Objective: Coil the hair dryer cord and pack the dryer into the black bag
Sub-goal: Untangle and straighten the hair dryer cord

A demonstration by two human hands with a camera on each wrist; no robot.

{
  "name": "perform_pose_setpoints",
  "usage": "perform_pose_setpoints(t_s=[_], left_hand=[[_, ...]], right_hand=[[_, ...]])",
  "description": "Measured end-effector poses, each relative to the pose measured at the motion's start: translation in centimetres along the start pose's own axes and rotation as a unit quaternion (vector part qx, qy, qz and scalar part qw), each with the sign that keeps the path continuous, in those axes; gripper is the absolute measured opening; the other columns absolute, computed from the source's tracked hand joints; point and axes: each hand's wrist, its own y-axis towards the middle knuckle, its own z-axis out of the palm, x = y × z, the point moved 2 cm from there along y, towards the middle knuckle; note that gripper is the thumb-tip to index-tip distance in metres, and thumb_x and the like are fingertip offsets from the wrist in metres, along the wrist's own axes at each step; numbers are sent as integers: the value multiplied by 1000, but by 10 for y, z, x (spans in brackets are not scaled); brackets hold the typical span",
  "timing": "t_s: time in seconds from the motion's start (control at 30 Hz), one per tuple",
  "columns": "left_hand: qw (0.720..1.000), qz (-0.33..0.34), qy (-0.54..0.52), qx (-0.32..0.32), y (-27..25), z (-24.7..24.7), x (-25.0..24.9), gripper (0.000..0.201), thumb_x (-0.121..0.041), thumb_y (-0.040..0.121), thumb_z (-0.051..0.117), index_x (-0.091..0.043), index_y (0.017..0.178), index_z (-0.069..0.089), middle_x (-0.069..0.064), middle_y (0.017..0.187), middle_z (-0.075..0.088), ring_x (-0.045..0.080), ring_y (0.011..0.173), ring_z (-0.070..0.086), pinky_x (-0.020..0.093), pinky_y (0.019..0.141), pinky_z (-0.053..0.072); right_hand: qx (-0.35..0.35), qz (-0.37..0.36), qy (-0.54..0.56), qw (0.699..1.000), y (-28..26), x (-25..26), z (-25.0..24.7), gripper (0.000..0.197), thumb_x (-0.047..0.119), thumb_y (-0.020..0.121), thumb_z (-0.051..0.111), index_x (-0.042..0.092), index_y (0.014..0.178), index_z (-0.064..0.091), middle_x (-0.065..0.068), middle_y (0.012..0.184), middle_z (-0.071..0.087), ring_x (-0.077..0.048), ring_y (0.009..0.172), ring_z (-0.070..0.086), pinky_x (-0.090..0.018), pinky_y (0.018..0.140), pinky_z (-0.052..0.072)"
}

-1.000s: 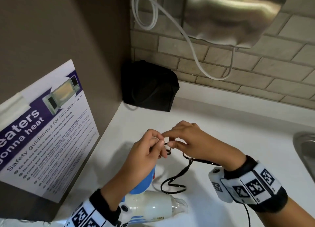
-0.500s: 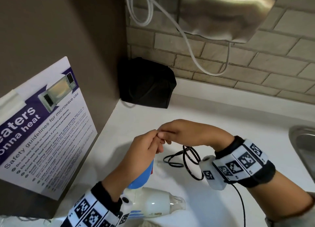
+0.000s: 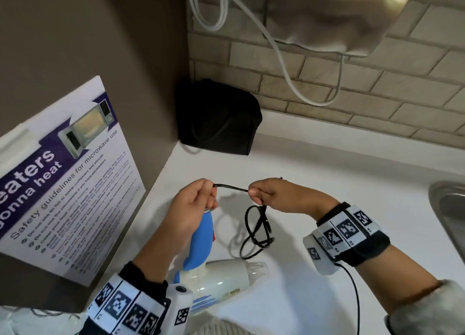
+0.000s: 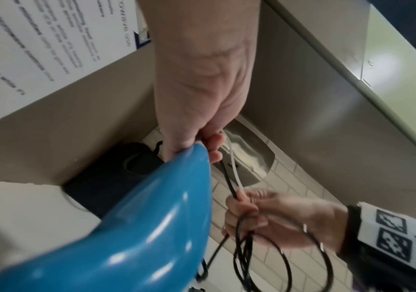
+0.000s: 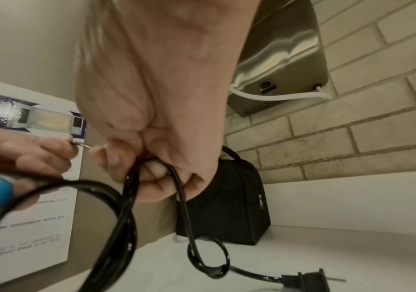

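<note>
- The cord (image 3: 256, 230) is up off the worktop (image 3: 327, 208), a short black run pulled taut between the two hands, a few loose loops dangling below the right one.
- Left hand (image 3: 191, 208) — thumb and fingers (image 3: 208, 187) pinching the cord near where it leaves the blue handle (image 3: 201, 239), with that handle tucked under the palm.
- Right hand (image 3: 276, 195) is curled tight, clamping the gathered loops; in the right wrist view the plug (image 5: 309, 279) trails free at the cord's far end.
- The hair dryer (image 3: 221, 278) lies on its side on the worktop, just below the hands, white barrel pointing right.
- Handling, as I read it: the cord looks thin, glossy and springy, so loops will want to pop open — keep them pinched where they cross. The dryer looks light and hard-shelled; the handle is the natural grab.
- The black bag (image 3: 216, 118) sits upright in the back corner, well apart from the hands. Whether its zip is open I cannot tell.
- Around it: a microwave safety poster (image 3: 68, 173) on the left panel, a steel wall dryer (image 3: 334, 14) with a white cable (image 3: 284, 65) drooping above the bag, a sink (image 3: 450, 213) at the right edge.
- In the way? Little on the route to the bag — though that trailing plug could snag.
</note>
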Motion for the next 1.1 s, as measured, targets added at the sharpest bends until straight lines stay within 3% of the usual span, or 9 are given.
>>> perform_pose_setpoints(t_s=[0.13,0.23,0.33,0.43,0.53,0.7,0.8,0.93,1.1], left_hand=[[996,-55,-71,-6,1,-9,2,34,-27,101,39,-7,74,46,4,67,39,13,63,45,48,54,53],[994,-44,-90,-41,5,-19,4,31,-24,101,38,-3,79,47,-2,59,39,14,63,42,45,68,46],[991,-61,-112,-50,8,-30,10,30,-24,101,38,-2,83,48,-6,57,39,15,63,41,71,73,43],[986,-91,-130,-60,8,-36,14,33,-25,101,37,0,82,47,-6,57,40,17,63,41,80,70,39],[976,-116,-164,-82,7,-39,20,30,-27,101,38,-10,78,48,-5,55,39,17,64,40,71,54,48],[965,-129,-192,-123,9,-48,31,31,-21,102,35,-10,75,46,-8,46,40,14,59,42,26,43,50],[961,-156,-194,-119,12,-53,43,32,-22,102,35,-11,74,46,-6,50,41,13,56,46,29,53,54],[950,-207,-190,-139,18,-50,64,33,-18,102,34,-10,72,46,3,63,36,17,62,43,45,93,46],[929,-240,-224,-170,24,-49,77,35,-4,98,28,-12,66,38,4,64,31,17,61,36,42,92,41]], right_hand=[[-3,7,-21,1000,2,-22,7,35,30,101,33,21,69,42,9,63,41,-8,59,36,-21,63,35],[-2,34,-20,999,3,-35,15,35,30,102,33,20,69,43,11,61,41,-4,55,35,-14,57,33],[-7,45,-10,999,5,-48,23,35,30,102,34,22,69,43,11,62,42,-5,56,36,-15,58,33],[-14,59,-1,998,9,-63,30,36,30,101,36,23,66,42,11,62,42,-7,57,36,-20,60,35],[-29,73,9,997,11,-76,33,36,29,101,37,23,65,41,10,61,41,-8,56,35,-22,58,34],[-26,95,-43,994,14,-91,39,39,30,102,34,24,63,35,10,62,39,-5,56,35,-17,56,30],[-24,131,-83,988,15,-100,42,39,27,102,33,23,63,35,8,64,42,-12,64,41,-24,65,31],[-16,173,-135,976,19,-104,43,31,27,102,30,13,79,45,-2,81,53,-21,77,50,-34,79,41],[-69,141,-105,982,21,-97,37,35,9,95,35,24,65,42,9,69,50,-19,75,49,-26,75,34]])
